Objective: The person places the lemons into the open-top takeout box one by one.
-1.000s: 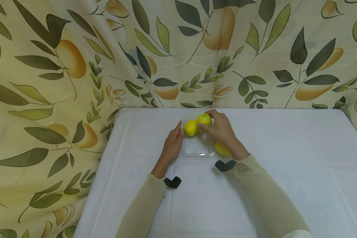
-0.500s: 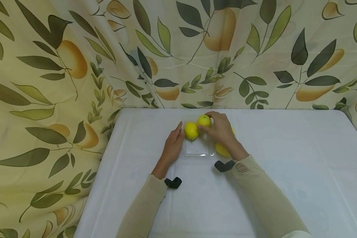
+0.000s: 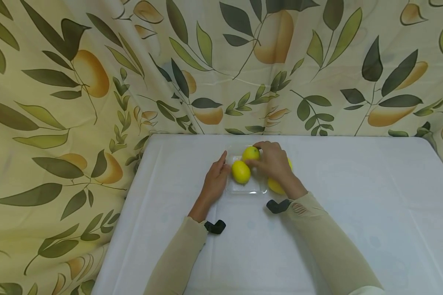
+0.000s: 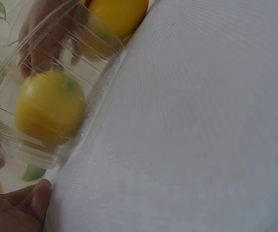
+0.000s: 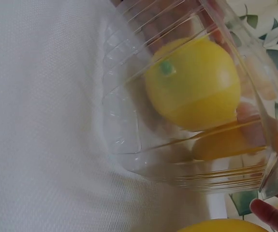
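A clear plastic box (image 3: pixel 248 191) stands on the white table, holding a yellow lemon (image 3: pixel 241 172) near its front left. A second lemon (image 3: pixel 251 153), with a small green tip, is at the far end of the box. My right hand (image 3: pixel 274 160) pinches this far lemon between thumb and fingers. My left hand (image 3: pixel 215 180) rests along the left wall of the box with its fingers extended. Through the clear wall (image 5: pixel 124 106) in the right wrist view, one lemon (image 5: pixel 194 84) shows large inside.
More yellow fruit (image 3: pixel 276 185) lies just right of the box, partly hidden under my right hand and wrist. The white-covered table (image 3: pixel 354 196) extends to both sides and toward me. A leaf-and-fruit patterned curtain (image 3: pixel 302 82) hangs behind its far edge.
The near lemon has rolled toward me inside the box. My right hand and the far lemon have shifted slightly toward me and left. My left hand stays at the box's side.
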Demonstrator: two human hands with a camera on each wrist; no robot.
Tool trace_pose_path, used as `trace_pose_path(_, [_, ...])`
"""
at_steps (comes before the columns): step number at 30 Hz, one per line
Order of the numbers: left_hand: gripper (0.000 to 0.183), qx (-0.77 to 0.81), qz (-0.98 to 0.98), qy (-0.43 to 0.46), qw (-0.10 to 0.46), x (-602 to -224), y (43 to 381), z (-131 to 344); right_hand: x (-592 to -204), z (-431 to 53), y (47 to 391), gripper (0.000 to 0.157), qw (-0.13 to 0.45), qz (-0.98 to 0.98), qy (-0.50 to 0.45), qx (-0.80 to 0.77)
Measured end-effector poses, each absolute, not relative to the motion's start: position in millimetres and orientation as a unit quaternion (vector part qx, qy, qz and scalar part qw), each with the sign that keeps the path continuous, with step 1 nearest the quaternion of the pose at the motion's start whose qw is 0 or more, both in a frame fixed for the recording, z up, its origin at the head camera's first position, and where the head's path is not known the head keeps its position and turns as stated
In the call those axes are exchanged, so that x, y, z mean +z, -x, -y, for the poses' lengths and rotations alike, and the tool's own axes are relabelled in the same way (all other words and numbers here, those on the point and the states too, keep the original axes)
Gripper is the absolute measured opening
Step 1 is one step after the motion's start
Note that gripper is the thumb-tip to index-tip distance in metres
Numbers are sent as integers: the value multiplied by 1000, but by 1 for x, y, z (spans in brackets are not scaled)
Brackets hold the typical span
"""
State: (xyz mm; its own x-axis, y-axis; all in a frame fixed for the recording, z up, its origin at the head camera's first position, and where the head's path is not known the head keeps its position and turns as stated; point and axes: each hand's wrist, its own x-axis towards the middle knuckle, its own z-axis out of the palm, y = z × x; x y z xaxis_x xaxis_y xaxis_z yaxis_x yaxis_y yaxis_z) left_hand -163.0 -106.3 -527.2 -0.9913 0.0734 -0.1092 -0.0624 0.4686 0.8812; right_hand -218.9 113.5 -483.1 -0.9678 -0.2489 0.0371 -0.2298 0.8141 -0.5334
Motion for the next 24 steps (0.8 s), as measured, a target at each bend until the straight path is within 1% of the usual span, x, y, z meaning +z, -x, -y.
trace_pose_path(12, [53, 508, -859, -14, 55, -527, 162, 106, -484, -113, 220, 73, 38, -951, 114, -285])
trace_pose_path(24, [53, 511, -857, -16, 62, -529, 163, 107, -476, -135, 216, 62, 26, -923, 104, -369])
